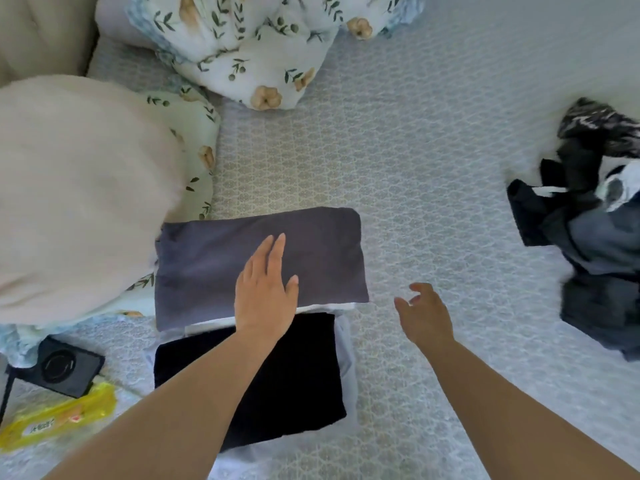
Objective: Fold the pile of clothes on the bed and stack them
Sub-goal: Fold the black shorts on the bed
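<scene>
We see our left hand point(265, 292) lying flat, fingers straight and close together, pressing on a folded grey garment point(311, 251) in the middle of the bed point(433, 140). That garment sits on the far part of a stack: a white layer point(325, 308) shows under its near edge, and a folded black garment point(294, 375) lies just nearer, over pale fabric point(348, 358). Our right hand point(424, 315) hovers to the right of the stack above the patterned sheet, fingers loosely curled and spread, holding nothing. The unfolded pile of dark clothes point(588, 230) lies at the right edge, well apart from the stack. To the left rest a cream pillow point(76, 195) and a floral quilt point(249, 46) reaching to the far side. At near left lie a dark device point(65, 367) with a round ring on it and a yellow packet point(59, 415); the packet's label bears writing too blurred to read.
</scene>
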